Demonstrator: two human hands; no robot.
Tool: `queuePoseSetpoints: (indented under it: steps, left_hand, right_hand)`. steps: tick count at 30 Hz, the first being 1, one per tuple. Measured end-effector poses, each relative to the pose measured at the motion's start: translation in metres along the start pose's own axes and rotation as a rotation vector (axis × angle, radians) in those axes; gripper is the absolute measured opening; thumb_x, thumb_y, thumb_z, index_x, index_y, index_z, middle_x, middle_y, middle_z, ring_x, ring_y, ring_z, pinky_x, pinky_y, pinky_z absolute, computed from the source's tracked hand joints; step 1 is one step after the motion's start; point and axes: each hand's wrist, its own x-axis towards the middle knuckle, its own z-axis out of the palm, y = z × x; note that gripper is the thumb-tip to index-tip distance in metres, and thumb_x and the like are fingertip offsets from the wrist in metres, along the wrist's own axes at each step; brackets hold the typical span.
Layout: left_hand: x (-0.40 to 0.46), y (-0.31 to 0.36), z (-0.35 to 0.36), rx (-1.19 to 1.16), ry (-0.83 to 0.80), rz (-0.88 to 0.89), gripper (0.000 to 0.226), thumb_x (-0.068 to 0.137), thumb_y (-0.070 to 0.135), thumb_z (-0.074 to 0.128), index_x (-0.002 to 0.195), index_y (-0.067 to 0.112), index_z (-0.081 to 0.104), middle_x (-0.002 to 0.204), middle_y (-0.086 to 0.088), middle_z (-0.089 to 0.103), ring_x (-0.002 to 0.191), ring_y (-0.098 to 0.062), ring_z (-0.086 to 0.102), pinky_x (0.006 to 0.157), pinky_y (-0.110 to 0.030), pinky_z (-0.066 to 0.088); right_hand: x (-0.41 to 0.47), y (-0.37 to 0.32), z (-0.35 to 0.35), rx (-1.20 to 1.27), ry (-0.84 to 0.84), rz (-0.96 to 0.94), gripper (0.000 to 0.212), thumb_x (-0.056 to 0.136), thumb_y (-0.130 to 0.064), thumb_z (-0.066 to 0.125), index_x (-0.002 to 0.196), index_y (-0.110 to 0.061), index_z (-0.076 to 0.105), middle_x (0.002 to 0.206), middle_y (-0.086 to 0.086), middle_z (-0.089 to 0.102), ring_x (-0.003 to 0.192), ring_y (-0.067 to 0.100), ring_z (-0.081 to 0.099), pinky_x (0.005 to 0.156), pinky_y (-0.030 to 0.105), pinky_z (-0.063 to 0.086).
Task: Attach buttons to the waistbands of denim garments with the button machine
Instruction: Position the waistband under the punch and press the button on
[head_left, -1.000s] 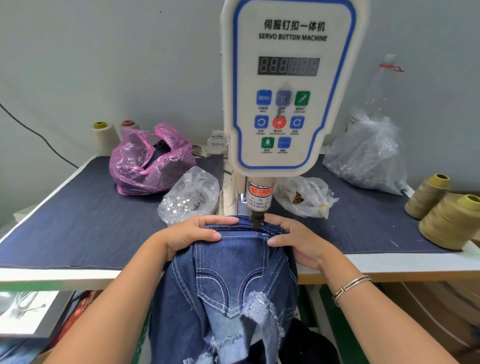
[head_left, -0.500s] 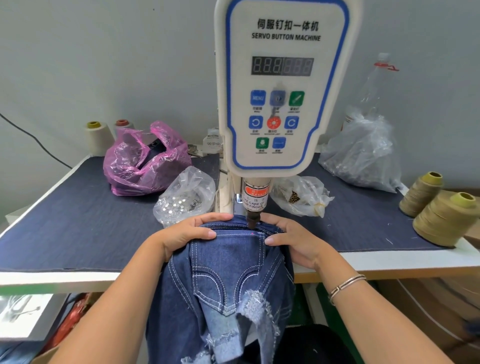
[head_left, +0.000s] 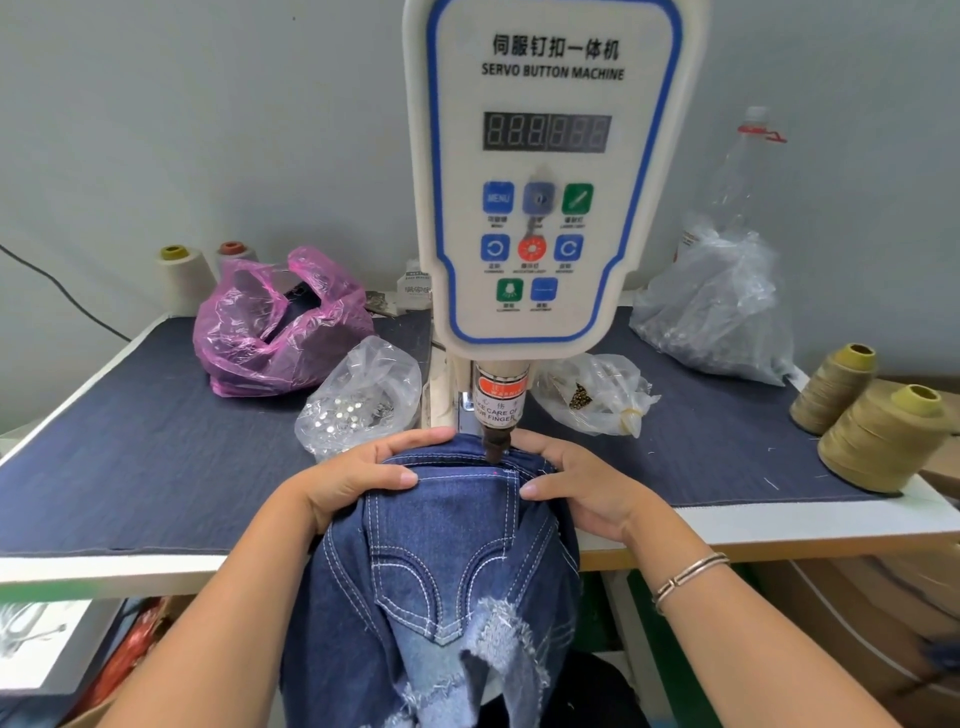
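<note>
2 hands, left (head_left: 358, 480) and right (head_left: 582, 486), fingers clamped on denim waistband (head_left: 457, 462) under button machine punch (head_left: 494, 447)

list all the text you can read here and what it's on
"伺服钉扣一体机" on the button machine panel, top line
"SERVO BUTTON MACHINE" beneath it
"MENU" on the blue button
"KE CARE OF / UR FINGER", partly hidden, on the plunger label
Display digits unlit; other button captions too small to read.
</note>
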Motion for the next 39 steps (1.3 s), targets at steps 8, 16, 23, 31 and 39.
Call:
queuePoseSetpoints:
  steps: [8, 16, 23, 31, 39]
  left_hand:
    - [-0.0019, -0.0004, 0.0018, -0.018, -0.001, 0.007, 0.073, 0.068, 0.033, 0.085, 0.135, 0.035, 0.056, 0.139, -0.002, 0.056, 0.125, -0.026, 0.055, 0.095, -0.029, 0.049]
    - [-0.0025, -0.0003, 0.0023, -0.044, -0.033, 0.031, 0.071, 0.071, 0.029, 0.082, 0.137, 0.034, 0.054, 0.141, 0.000, 0.055, 0.127, -0.025, 0.054, 0.096, -0.028, 0.048]
    - [-0.0024, -0.0015, 0.0010, -0.074, -0.041, 0.039, 0.071, 0.072, 0.026, 0.081, 0.137, 0.033, 0.053, 0.141, -0.002, 0.054, 0.128, -0.026, 0.054, 0.097, -0.029, 0.048]
    - [-0.0028, 0.0003, 0.0037, -0.068, -0.026, 0.048, 0.069, 0.069, 0.025, 0.081, 0.133, 0.034, 0.057, 0.139, 0.000, 0.056, 0.125, -0.023, 0.056, 0.096, -0.027, 0.048]
    - [-0.0034, 0.0019, 0.0041, -0.059, -0.030, 0.042, 0.075, 0.068, 0.030, 0.084, 0.136, 0.034, 0.054, 0.141, -0.003, 0.054, 0.127, -0.027, 0.053, 0.097, -0.030, 0.048]
  right_hand:
    - [0.0013, 0.0025, -0.0032, 0.029, 0.008, -0.007, 0.062, 0.076, 0.003, 0.061, 0.131, -0.026, 0.056, 0.136, -0.003, 0.059, 0.127, 0.016, 0.053, 0.106, 0.030, 0.043]
    - [0.0007, 0.0015, -0.0022, 0.029, -0.003, -0.010, 0.069, 0.076, 0.004, 0.060, 0.140, -0.019, 0.048, 0.140, 0.001, 0.055, 0.130, 0.020, 0.050, 0.113, 0.041, 0.034]
    - [0.0016, -0.0015, -0.0024, -0.008, -0.023, 0.003, 0.073, 0.077, 0.004, 0.060, 0.145, -0.013, 0.041, 0.142, 0.002, 0.053, 0.132, 0.021, 0.048, 0.115, 0.045, 0.030]
    - [0.0023, 0.0007, -0.0046, -0.002, -0.033, -0.008, 0.066, 0.077, 0.004, 0.059, 0.138, -0.020, 0.048, 0.138, -0.003, 0.057, 0.129, 0.016, 0.051, 0.108, 0.031, 0.041]
    - [0.0023, 0.0016, -0.0030, 0.000, -0.012, -0.010, 0.075, 0.074, 0.003, 0.060, 0.145, -0.013, 0.040, 0.143, 0.003, 0.052, 0.132, 0.020, 0.048, 0.114, 0.039, 0.033]
